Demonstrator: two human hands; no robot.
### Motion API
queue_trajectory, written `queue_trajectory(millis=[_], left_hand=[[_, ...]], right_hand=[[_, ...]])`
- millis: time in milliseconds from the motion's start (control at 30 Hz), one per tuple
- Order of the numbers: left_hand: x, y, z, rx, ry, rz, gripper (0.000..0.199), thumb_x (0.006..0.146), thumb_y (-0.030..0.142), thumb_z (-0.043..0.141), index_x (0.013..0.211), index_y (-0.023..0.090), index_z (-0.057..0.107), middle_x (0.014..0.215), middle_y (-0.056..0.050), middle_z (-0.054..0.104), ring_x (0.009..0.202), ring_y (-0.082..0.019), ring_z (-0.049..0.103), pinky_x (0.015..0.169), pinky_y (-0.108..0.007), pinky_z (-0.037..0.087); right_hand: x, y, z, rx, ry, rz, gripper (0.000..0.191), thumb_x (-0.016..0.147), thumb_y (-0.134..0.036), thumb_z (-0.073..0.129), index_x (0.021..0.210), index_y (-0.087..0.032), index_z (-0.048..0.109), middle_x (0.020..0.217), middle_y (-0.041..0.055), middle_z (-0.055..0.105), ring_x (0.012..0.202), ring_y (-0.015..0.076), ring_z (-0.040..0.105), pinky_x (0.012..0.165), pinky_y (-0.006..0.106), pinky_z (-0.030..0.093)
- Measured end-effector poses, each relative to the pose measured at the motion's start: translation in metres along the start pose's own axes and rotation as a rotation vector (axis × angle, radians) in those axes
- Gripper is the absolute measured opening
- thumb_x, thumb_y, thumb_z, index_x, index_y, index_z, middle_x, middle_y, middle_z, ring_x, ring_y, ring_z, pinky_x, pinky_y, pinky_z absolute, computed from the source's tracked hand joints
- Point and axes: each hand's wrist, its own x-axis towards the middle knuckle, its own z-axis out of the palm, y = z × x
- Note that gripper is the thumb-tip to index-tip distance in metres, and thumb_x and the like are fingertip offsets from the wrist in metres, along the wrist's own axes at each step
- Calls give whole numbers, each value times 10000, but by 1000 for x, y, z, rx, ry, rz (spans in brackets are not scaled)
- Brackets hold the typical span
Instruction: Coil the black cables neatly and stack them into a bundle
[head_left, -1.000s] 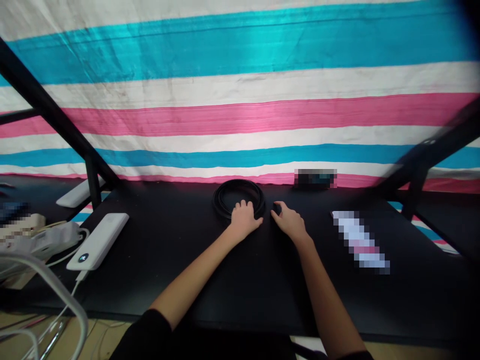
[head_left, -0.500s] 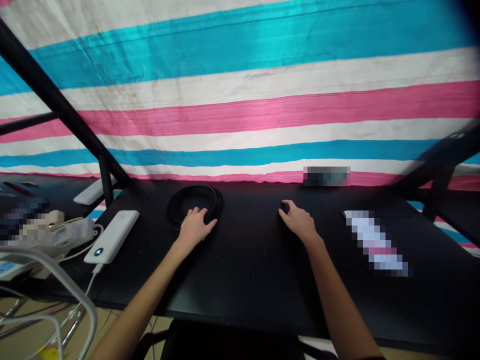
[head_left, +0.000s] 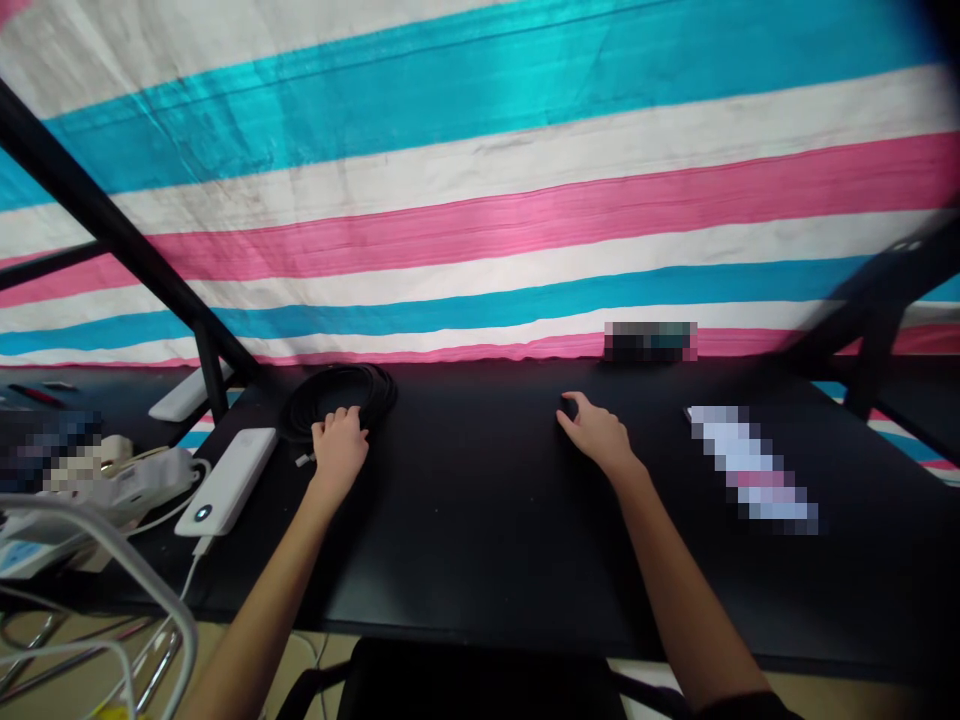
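A coil of black cable (head_left: 379,390) lies on the black table, left of the middle. My left hand (head_left: 341,440) is at its near side with fingers curled over the loops, closed on them. A small pale metal plug end (head_left: 305,460) pokes out beside that hand. Well to the right, my right hand (head_left: 596,430) rests low at the tabletop, thumb and index finger curved around a small black object (head_left: 570,408). Most of this object is covered by the hand, so its kind cannot be made out.
Left of the coil lies a white power bank (head_left: 229,480) with a cable plugged in. Beyond it are a white power strip (head_left: 150,485) and a thick grey cable (head_left: 142,560). A blurred-out flat item (head_left: 750,465) lies at right. Black frame bars (head_left: 127,240) rise at both sides.
The coil has slid left with my left hand, closer to the power bank, and the plug end has come into sight. My right hand stays nearly still. The view has tilted slightly.
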Motion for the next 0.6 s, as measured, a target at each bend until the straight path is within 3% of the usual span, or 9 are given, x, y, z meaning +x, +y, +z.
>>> queue_trajectory(millis=[100,267,433,600], left_hand=[[2,3,2,-26,35,-4,475,838,196,473,1296,76,505,1190,-201,613,1141,-340,538,955,-466,374],[18,-2,1,-144,66,-46,494,871,469,458,1177,121,629,1141,-173,663,1084,-342,591,877,-428,454],[29,-15,5,-289,73,-93,377,849,433,510,1043,179,711,1002,-120,731,961,-306,660,748,-356,505],[35,-24,6,-455,184,-90,363,845,392,525,1043,143,701,1033,-112,728,950,-256,671,774,-307,507]], right_hand=[[0,1,1,9,2,-2,456,915,-387,449,1341,-225,472,1062,113,684,1021,323,628,826,399,445],[1,2,1,18,6,-12,449,913,-376,453,1333,-221,481,1069,122,681,1011,313,631,816,388,445],[0,2,1,24,2,-22,445,914,-374,449,1329,-217,481,1069,122,681,1006,308,632,809,381,443],[0,2,2,20,1,-25,444,916,-372,447,1331,-216,480,1058,118,686,999,305,636,803,374,442]])
